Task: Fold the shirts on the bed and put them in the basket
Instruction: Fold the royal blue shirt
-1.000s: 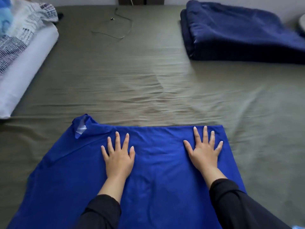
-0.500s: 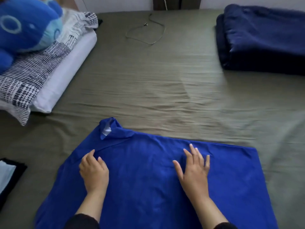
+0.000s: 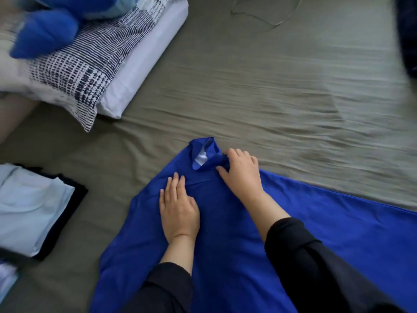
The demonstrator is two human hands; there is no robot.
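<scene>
A bright blue shirt (image 3: 327,227) lies spread on the olive bed sheet (image 3: 248,98), its collar with a white label at the far end. My left hand (image 3: 178,208) lies flat on the cloth just below the collar, fingers straight. My right hand (image 3: 241,170) is at the collar (image 3: 207,154), thumb and fingers pinching the fabric there. Both forearms wear black sleeves. No basket is in view.
Folded clothes, pale blue over dark (image 3: 33,206), lie on the bed at the left. A patterned pillow (image 3: 85,64) on a white one, with a blue plush toy (image 3: 45,30), fills the top left. A thin cord (image 3: 266,14) lies at the far edge; a dark blanket (image 3: 408,32) at top right.
The view swung left and down. Both hands slid left along the shirt toward the collar; my right hand went from pressing flat to pinching the collar fabric.
</scene>
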